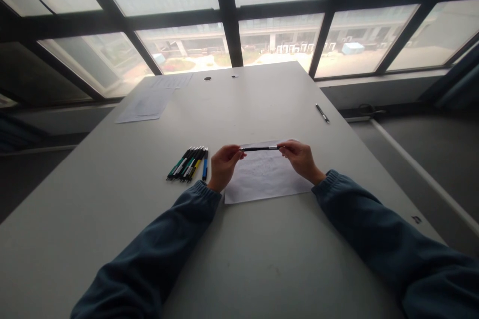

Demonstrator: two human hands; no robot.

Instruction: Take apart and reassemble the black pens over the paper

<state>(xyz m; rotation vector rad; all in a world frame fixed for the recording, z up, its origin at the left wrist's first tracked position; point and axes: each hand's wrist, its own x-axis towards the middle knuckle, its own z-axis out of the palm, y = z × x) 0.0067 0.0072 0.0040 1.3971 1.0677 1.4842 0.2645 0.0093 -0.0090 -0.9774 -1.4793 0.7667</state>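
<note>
A black pen [258, 149] with a silver part near its right end is held level between my two hands. My left hand [224, 163] pinches its left end, and my right hand [300, 158] pinches the right end. Below the pen lies a sheet of white paper [262, 184] with faint marks on it. Left of my left hand, several pens [185, 164] in green, black and yellow lie side by side, with a blue pen [205, 164] at the right of the row.
The white table [239, 259] reaches to the windows. Printed sheets [144, 104] lie at its far left. Another pen [322, 113] rests near the right edge, and a small dark item [416, 220] sits closer on that side. A round hole [207, 79] shows at the back.
</note>
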